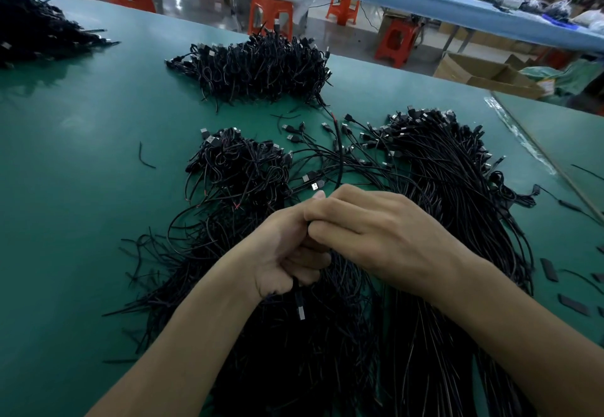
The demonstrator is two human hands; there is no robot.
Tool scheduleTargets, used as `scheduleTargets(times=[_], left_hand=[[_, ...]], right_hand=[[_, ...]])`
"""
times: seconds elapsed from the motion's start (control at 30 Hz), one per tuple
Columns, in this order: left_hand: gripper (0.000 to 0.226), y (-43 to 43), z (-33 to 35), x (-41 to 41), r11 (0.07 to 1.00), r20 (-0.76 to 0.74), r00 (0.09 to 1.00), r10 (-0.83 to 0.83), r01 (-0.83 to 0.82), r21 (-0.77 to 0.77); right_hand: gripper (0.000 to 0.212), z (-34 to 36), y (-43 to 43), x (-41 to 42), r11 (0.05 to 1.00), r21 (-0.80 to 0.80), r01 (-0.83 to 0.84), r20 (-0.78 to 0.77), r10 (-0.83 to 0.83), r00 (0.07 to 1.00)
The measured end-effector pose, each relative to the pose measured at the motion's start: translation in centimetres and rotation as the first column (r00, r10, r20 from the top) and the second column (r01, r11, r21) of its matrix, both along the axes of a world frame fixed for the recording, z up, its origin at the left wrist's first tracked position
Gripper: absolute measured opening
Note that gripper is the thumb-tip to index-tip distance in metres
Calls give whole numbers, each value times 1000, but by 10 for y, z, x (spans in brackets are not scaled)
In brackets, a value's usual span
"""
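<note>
1. We have the USB cable (pixel 340 161) up off the counter (pixel 81 161), just above the loose cables under our wrists. The left hand (pixel 287 253) has its fingers curled tight round it, with the USB plug (pixel 300 311) dangling below the fist. The right hand (pixel 376 236) pinches it where it arcs upward.
2. Snag risk! The free length sweeps over the scattered plugs (pixel 294 137). Pull fast and it likely hooks one and drags its neighbours along.
3. The red-tipped bare end (pixel 333 118) waves free up top. A hard bend or a yank could, we judge, kink or fray those leads.
4. Grip slip: the two hands crowd each other, fingers overlapping. If one lets go early, the cable springs loose and drops into the straight bundle (pixel 441 194), where it is lost among look-alikes.
5. Forearm trouble: our arms lie across the near pile (pixel 310 367). A wide move may rake those cables into the coiled heap (pixel 238 168) and mix the two.
</note>
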State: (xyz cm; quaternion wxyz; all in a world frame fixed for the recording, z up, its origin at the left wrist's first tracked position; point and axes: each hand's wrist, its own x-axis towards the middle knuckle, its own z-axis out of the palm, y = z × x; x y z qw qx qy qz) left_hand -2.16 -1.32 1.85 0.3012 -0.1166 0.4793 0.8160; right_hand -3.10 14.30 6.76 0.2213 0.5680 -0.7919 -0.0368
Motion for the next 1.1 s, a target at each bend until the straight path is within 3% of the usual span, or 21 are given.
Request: scheduleTargets(times=[0.23,0.5,0.7,0.9,1.0,1.1], left_hand=[[50,3,3,1,998,-17,999,50,-50,-44],[47,5,5,1,992,6,994,108,-107,-66],[49,1,10,5,995,-19,995,99,-99,17],[56,3,12,5,985,-29,991,128,-123,123],[46,5,14,4,981,-115,982,150,-133,144],[24,3,16,7,992,-322,939,121,-99,83]], right_hand=[[19,1,-1,0,1000,-6,-10,55,11,998],[17,1,1,-5,999,-18,35,-18,-35,999],[25,-7,-3,-8,990,-126,55,-75,-65,995],[16,-17,-3,-12,967,-229,113,-108,-141,984],[17,-21,-1,-11,933,-305,193,-55,-219,974],[21,-25,2,-9,852,-413,321,84,-316,945]])
